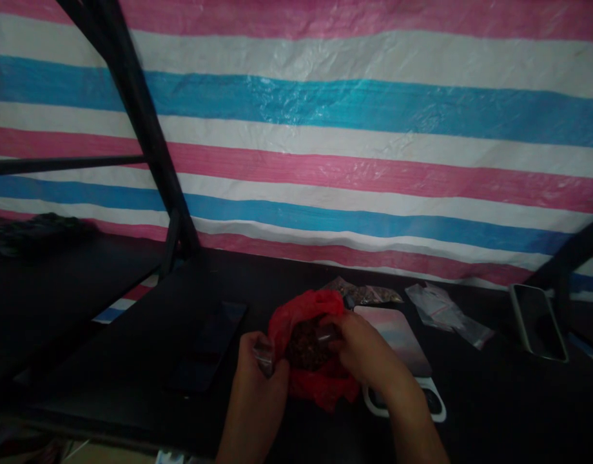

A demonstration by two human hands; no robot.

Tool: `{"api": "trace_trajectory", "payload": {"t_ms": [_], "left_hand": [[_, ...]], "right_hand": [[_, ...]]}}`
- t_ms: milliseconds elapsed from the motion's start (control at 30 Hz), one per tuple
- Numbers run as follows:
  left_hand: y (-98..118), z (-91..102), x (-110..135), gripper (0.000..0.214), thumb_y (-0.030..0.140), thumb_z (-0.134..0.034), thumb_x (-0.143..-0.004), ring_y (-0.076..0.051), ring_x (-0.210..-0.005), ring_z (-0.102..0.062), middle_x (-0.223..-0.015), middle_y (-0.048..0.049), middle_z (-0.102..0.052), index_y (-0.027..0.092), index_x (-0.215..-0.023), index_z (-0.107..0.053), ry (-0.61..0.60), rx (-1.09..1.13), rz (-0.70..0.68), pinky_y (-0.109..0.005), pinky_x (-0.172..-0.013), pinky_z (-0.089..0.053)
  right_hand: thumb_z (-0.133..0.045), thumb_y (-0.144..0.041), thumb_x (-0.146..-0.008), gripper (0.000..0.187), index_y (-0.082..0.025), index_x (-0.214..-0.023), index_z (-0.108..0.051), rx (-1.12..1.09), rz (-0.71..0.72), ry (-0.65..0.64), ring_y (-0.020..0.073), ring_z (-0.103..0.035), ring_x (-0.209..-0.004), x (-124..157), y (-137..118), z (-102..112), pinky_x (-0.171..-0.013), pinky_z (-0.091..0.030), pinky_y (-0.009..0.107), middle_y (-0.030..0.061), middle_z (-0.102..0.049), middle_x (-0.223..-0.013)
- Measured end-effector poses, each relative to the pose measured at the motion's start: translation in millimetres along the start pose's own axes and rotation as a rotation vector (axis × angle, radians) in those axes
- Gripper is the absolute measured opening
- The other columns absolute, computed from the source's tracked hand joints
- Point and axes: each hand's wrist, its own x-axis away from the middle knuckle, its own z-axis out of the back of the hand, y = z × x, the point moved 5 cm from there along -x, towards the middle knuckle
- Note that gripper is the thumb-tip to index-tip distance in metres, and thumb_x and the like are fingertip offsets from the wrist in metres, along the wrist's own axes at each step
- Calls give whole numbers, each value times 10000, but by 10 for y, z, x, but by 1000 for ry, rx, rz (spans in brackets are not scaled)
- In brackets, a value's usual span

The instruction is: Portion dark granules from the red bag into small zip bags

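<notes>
A red plastic bag (303,309) full of dark brown bits sits open on the black table (132,374), near its front edge. My left hand (258,367) is closed on a small clear plastic pouch (263,353) held at the bag's left rim. My right hand (361,348) reaches into the bag's mouth from the right, fingers pinched over the dark contents; what they hold is hidden.
A small scale (403,341) with a pinkish top lies right of the bag. Clear pouches (441,309) and filled packets (369,293) lie behind it. Two phones are here: one flat (209,345), one propped (538,322). Black frame bars (146,129) rise before the striped tarp (354,116).
</notes>
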Motion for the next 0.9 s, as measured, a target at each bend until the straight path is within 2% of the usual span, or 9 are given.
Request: {"api": "trace_trajectory", "payload": {"t_ms": [133, 233, 367, 500, 600, 733, 900], "left_hand": [[-18, -27, 0, 315, 366, -588, -618, -183, -674, -591, -748, 41, -545, 256, -896, -490, 3, 58, -21, -297, -592, -474], [-58, -74, -11, 314, 357, -598, -629, -170, -689, -585, -770, 41, -555, 253, -906, -493, -30, 125, -7, -286, -610, -486], [-63, -82, -39, 377, 391, -638, -625, -180, -741, -614, -844, 12, -611, 236, -949, -524, -26, 175, 24, -313, -675, -530], [-16, -52, -73, 381, 408, -648, -621, -167, -702, -589, -803, 30, -588, 234, -939, -532, -23, 170, 40, -292, -637, -509], [2, -48, -89, 380, 411, -658, -627, -158, -684, -580, -803, 35, -579, 238, -939, -527, -27, 189, 20, -277, -607, -493], [-26, -76, -94, 344, 386, -657, -651, -161, -714, -596, -837, 26, -587, 242, -934, -524, -32, 199, -28, -283, -638, -513], [-1, -116, -80, 243, 359, -630, -716, -157, -690, -574, -792, 42, -548, 250, -904, -521, -46, 101, -135, -284, -646, -505]], "right_hand": [[-572, 67, -701, 546, -218, -1092, -827, 41, -40, -1, 260, -730, -1079, 69, -6, 62, -937, -507, 332, 89, -809, -1120], [-607, 43, -712, 529, -233, -1103, -831, 30, -30, -50, 268, -742, -1087, 56, -106, -15, -932, -506, 333, 78, -824, -1128], [-596, 45, -715, 496, -227, -1053, -837, -40, 30, -107, 251, -755, -1063, 0, -193, -132, -900, -515, 311, 68, -832, -1110], [-590, 36, -733, 507, -221, -1101, -826, -163, 48, -99, 227, -760, -1042, -31, -107, -135, -892, -530, 288, 57, -832, -1106], [-575, 29, -758, 514, -217, -1141, -813, -266, 54, -111, 220, -759, -1059, -40, -53, -123, -922, -541, 292, 52, -829, -1118], [-605, -35, -819, 413, -211, -1134, -805, -415, 81, -115, 228, -755, -1075, -50, -77, -123, -954, -557, 317, 49, -825, -1110], [-606, -55, -858, 381, -198, -1159, -791, -521, 89, -99, 227, -754, -1093, -39, -149, -69, -1007, -552, 351, 61, -817, -1153]]}}
